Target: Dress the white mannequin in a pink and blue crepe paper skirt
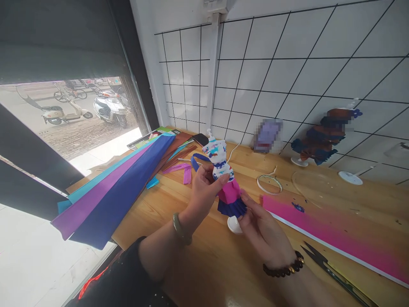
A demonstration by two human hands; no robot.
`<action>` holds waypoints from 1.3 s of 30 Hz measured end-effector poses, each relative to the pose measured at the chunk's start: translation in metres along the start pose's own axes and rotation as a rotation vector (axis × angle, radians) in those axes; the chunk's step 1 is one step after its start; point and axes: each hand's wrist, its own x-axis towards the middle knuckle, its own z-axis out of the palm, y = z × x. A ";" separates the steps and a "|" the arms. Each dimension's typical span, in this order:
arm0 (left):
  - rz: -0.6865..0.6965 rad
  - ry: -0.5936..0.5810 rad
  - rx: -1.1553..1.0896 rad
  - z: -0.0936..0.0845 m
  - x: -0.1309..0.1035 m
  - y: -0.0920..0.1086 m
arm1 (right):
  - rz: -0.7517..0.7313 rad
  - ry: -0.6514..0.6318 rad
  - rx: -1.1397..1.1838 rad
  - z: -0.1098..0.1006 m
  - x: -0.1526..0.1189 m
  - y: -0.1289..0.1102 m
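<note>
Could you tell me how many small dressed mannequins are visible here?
2. The pink-skirted mannequin is between the left hand and right hand; the brown-and-blue mannequin is near the tiled wall, toward the right.

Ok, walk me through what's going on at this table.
A person is handling a small dress form with a patterned white top, bright pink middle and pleated dark blue hem. The left hand grips it near the top's lower edge, while the right hand pinches the hem. Long turquoise, purple and dark blue sheets lie to the left; black-bladed scissors lie at the right. Another dress form with brown and blue frills stands by the white tiled wall.
</note>
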 end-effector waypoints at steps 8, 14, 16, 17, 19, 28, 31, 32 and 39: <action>-0.028 0.010 -0.024 0.001 0.000 -0.001 | -0.020 -0.024 -0.026 0.001 -0.002 0.003; -0.029 0.021 -0.028 -0.002 0.001 -0.005 | -0.054 0.044 -0.055 0.002 -0.004 0.005; -0.025 0.040 -0.010 -0.004 0.003 -0.004 | -0.062 0.045 -0.132 0.002 -0.004 0.002; -0.022 0.049 -0.004 -0.005 0.005 -0.003 | -0.064 0.040 -0.196 0.001 -0.005 0.000; -0.008 0.056 -0.002 -0.008 0.009 0.000 | -0.057 0.005 -0.394 -0.001 -0.005 -0.009; -0.069 -0.052 -0.048 -0.007 0.011 0.004 | -0.438 -0.010 -1.124 -0.001 -0.010 -0.044; -0.108 -0.124 -0.037 -0.002 0.004 0.002 | -0.390 -0.071 -1.091 0.002 -0.010 -0.041; -0.116 -0.141 -0.031 0.000 0.002 0.002 | -0.367 -0.090 -1.076 0.002 -0.009 -0.039; -0.132 -0.150 0.010 0.006 -0.006 0.002 | -0.352 -0.164 -1.080 -0.007 0.000 -0.032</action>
